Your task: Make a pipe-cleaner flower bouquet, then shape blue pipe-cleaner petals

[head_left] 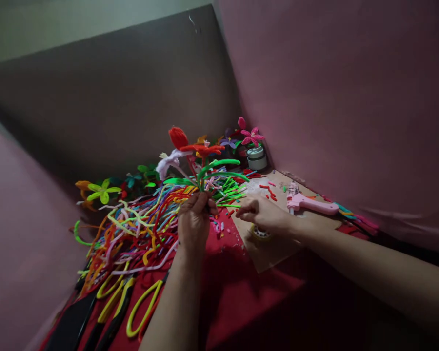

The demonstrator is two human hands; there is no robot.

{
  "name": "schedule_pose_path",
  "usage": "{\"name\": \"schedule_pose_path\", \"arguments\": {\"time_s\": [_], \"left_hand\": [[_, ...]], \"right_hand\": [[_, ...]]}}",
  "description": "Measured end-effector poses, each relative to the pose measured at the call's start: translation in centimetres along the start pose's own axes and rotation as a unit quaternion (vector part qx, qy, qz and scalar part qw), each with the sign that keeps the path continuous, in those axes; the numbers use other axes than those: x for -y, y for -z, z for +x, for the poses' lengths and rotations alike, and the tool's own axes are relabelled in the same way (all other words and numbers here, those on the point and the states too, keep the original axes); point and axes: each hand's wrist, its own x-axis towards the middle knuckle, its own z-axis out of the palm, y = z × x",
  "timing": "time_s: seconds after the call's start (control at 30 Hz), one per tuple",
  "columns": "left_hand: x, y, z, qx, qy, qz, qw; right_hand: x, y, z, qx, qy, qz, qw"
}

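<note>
My left hand [195,212] is closed round the stems of a small bunch of pipe-cleaner flowers [201,165], held upright above the table. The bunch has a red bud [178,138], an open red flower [204,149], a pale lilac flower [171,162] and long green leaves [225,174]. To the right of it, my right hand [259,213] is raised over a board, fingers curled and pressed together. Whatever those fingers hold, if anything, is too small to make out. Partly hidden under that hand lies a round roll [260,233] with a dark-patterned ring.
A heap of coloured pipe cleaners [131,224] covers the left of the red cloth [241,297]. Yellow-and-black handled tools [113,300] lie in front. A pink glue gun [312,204] rests on the brown board [265,256]. Finished flowers [104,191] line the back, with a grey-white pot [256,159].
</note>
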Motion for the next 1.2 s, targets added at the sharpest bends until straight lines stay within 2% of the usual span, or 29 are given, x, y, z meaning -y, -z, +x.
{"name": "schedule_pose_path", "arguments": {"time_s": [0.07,0.17,0.3,0.47,0.6,0.73,0.83,0.93,1.0,1.2], "left_hand": [[-0.2,0.5,0.1,-0.002,-0.003,-0.015,1.0],[-0.3,1.2,0.1,-0.007,0.005,0.008,1.0],[0.3,1.9,-0.2,-0.007,0.023,0.039,0.999],[1.5,2.0,-0.5,-0.008,0.048,0.025,0.999],[2.2,1.7,-0.7,-0.005,0.099,-0.037,0.994],[2.2,1.4,-1.0,0.022,0.152,-0.092,0.984],[2.0,1.3,-1.2,0.026,0.191,-0.111,0.975],[2.1,1.3,-1.4,0.03,0.218,-0.114,0.969],[2.3,1.2,-1.4,0.023,0.226,-0.108,0.968],[2.7,0.8,-1.5,-0.005,0.219,-0.112,0.969]], "right_hand": [[0.1,0.5,-2.0,0.021,0.018,-0.125,0.992],[0.0,0.8,-4.4,0.052,0.072,-0.271,0.959],[-1.0,0.2,-5.5,0.05,0.111,-0.344,0.931],[-0.9,0.0,-5.2,0.022,0.11,-0.308,0.945],[0.9,0.3,-4.5,-0.018,0.064,-0.204,0.977],[1.9,0.0,-3.5,-0.04,0.048,-0.097,0.993],[2.2,-0.6,-2.7,-0.038,0.042,-0.056,0.997],[2.2,-1.1,-2.1,-0.072,0.082,-0.045,0.993],[2.0,-1.4,-1.9,-0.076,0.096,-0.027,0.992],[1.5,-1.7,-1.3,-0.044,0.081,-0.01,0.996]]}}
